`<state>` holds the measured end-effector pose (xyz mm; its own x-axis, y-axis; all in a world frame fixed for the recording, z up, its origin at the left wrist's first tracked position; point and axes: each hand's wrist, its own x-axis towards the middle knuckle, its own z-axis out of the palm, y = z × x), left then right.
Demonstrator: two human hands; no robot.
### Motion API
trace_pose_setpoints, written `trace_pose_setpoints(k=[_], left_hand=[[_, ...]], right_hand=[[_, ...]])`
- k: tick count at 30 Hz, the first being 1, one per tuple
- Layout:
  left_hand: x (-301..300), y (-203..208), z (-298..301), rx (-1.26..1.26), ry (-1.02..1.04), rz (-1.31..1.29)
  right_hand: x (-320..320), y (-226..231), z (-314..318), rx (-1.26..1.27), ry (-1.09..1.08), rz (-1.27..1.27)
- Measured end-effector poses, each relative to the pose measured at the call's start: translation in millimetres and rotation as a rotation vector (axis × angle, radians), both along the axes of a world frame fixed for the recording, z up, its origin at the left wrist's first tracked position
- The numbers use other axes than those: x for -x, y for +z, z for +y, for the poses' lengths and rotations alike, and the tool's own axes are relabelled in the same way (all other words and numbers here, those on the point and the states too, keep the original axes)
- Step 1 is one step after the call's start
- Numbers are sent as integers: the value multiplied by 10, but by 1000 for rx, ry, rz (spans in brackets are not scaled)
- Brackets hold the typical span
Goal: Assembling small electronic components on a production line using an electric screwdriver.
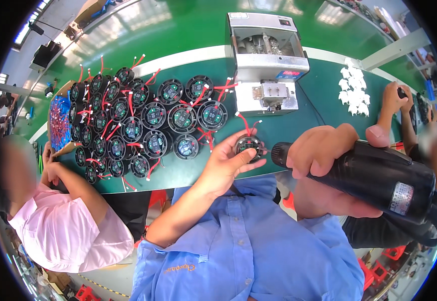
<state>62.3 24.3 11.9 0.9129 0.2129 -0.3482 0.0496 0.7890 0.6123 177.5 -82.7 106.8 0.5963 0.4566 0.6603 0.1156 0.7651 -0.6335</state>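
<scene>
Between the thumb and fingers of my left hand [227,163] is a round black motor [246,146] with a circuit board in its face and red wires standing up from it. My right hand [323,150] is wrapped round a thick black electric screwdriver [379,175], which lies sideways with its collar toward the motor. A thin bit reaches from the collar to the motor's right edge; whether it touches a screw I cannot make out. To the left stand several like motors [153,116] in rows, boards up, with red wires.
A metal screw feeder [267,65] with a red display stands behind my hands. White plastic parts [354,90] lie in a pile at the right. A box of red-wired pieces [60,123] sits at the far left. Co-workers sit on both sides; one wears a pink shirt [73,226].
</scene>
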Motion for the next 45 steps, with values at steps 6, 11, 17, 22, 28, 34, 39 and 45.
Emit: trace_pose_setpoints(k=[6, 11, 17, 22, 28, 34, 39, 45], left_hand=[[9, -4, 26, 102, 8, -55], [19, 0, 36, 118, 30, -65], [29, -17, 14, 115, 45, -78], [27, -16, 7, 107, 70, -53], [27, -18, 19, 96, 87, -25], [23, -36, 10, 109, 90, -35], [17, -10, 3, 106, 88, -35], [12, 25, -5, 85, 89, -9]], right_hand=[[-9, 1, 39, -17, 52, -57], [-49, -57, 69, -28, 84, -111], [-20, -76, 79, -26, 107, -140], [-42, -103, 94, -33, 121, -153], [-30, -116, 90, -41, 113, -157], [-74, -110, 100, -39, 142, -190], [-99, -147, 106, -37, 173, -200], [-124, -194, 88, 2, 193, -180]])
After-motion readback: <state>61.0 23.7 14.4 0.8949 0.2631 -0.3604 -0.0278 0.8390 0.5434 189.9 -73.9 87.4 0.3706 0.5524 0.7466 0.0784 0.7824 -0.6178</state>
